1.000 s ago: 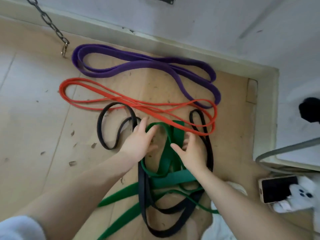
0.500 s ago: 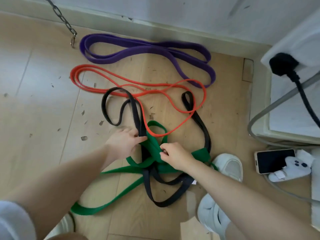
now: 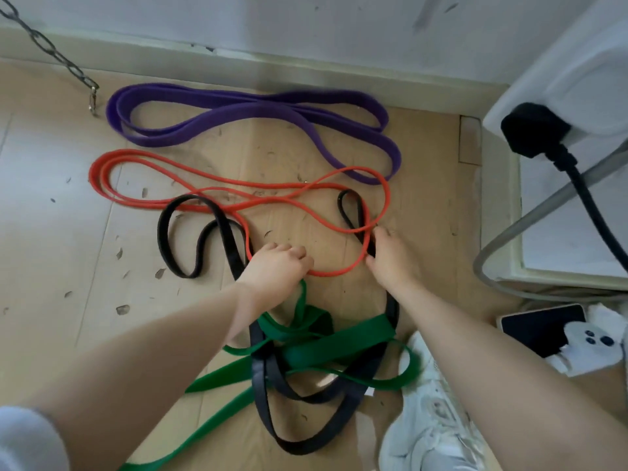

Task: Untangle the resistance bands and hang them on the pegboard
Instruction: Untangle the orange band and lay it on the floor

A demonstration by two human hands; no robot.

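Four resistance bands lie on the wooden floor. The purple band [image 3: 258, 108] is farthest, by the wall, and apart from the others. The thin red band [image 3: 142, 164] lies below it and crosses the black band [image 3: 163, 232]. The black band is tangled with the wide green band [image 3: 339, 345] near my feet. My left hand [image 3: 275, 266] is curled, with a green strand coming out under it. My right hand [image 3: 390, 263] grips the black band where the red loop crosses it. No pegboard is in view.
A metal chain [image 3: 51, 51] with a clip hangs at the upper left. On the right stand a white unit with a black plug [image 3: 533, 130] and cables, a phone [image 3: 537, 328] and a white controller [image 3: 584, 338]. My white shoe [image 3: 435, 419] is at the lower right.
My right hand left the green knot and moved up and right to the black band's right strand. My left hand shifted right from the black band and now holds a green strand.
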